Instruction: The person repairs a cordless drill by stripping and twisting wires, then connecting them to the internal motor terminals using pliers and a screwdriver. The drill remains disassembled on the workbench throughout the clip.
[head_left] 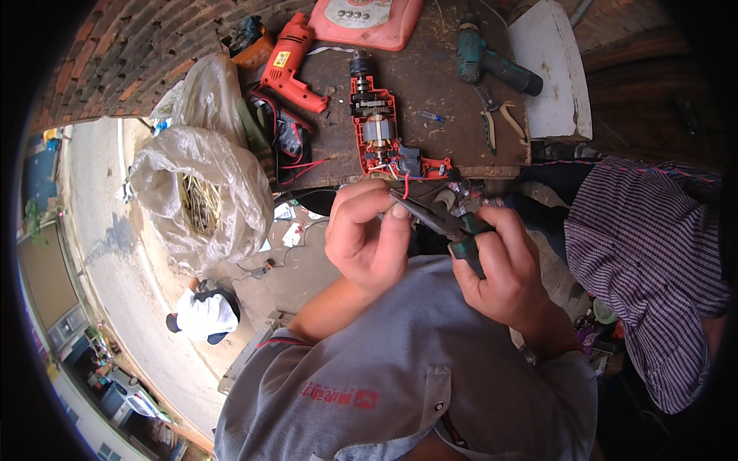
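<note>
On the workbench lies an opened power drill [378, 127], half of its red casing off, with motor, gears and chuck laid bare. A short red wire [407, 186] rises from its handle end to my left hand [367, 237], whose thumb and index finger are pinched together around it. My right hand [503, 265] is wrapped around the dark green handles of long-nose pliers [434, 217]. The jaws point left, their tips by my left fingertips near the wire. Whether the jaws touch the wire, I cannot tell.
A red drill casing [288, 65], a multimeter [290, 132] with red leads, a teal cordless drill [488, 61], hand pliers [498, 123] and a small blue screwdriver [432, 116] lie on the bench [453, 150]. Sacks [204, 146] stand left; a person in checked clothing [638, 238] is right.
</note>
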{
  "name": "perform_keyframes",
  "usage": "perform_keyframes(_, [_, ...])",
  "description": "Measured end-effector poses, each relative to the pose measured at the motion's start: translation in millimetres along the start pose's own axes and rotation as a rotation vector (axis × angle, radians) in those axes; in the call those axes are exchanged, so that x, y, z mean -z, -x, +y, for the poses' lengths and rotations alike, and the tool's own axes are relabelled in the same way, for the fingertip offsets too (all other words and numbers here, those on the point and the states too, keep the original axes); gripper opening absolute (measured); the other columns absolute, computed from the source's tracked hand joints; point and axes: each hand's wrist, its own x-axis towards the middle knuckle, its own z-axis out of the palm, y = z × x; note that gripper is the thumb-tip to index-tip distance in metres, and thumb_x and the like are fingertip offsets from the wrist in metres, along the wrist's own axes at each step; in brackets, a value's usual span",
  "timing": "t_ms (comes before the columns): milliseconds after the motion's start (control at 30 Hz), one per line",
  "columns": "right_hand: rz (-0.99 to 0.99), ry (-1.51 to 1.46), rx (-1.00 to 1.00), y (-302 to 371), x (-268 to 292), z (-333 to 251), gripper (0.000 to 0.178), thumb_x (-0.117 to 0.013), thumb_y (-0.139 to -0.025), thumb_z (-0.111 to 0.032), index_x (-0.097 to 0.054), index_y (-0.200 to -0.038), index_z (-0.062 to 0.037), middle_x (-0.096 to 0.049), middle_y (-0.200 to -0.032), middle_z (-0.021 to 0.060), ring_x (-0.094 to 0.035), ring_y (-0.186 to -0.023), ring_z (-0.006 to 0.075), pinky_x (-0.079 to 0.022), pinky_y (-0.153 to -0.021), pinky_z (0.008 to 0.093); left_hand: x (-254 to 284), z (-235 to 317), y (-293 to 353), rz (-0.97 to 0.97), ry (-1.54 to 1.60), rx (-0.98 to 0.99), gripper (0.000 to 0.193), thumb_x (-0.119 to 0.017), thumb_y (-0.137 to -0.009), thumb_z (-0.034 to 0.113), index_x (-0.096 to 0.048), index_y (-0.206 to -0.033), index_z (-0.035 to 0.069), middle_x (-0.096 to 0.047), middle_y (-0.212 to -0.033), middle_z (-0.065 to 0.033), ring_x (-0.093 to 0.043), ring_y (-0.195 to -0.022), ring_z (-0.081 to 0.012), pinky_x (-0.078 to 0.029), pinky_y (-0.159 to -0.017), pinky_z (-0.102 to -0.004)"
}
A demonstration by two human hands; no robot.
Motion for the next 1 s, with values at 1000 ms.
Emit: perform_keyframes(1000, [0.193,-0.344,-0.244,12,-20,10,0.049,-0.089,-0.073,-0.016,-0.061,-0.107,0.0033,-0.064,-0.109,0.0214,-0.067,-0.093,0.0367,-0.055,-0.075,0.0415,7,21,-7,-0.141,0.366,0.511,0.012,-0.065,-0.09,-0.01,-0.064,-0.1,-0.003,-0.063,-0.095,-0.005,-0.056,-0.073,-0.0056,-0.046,-0.065,-0.0216])
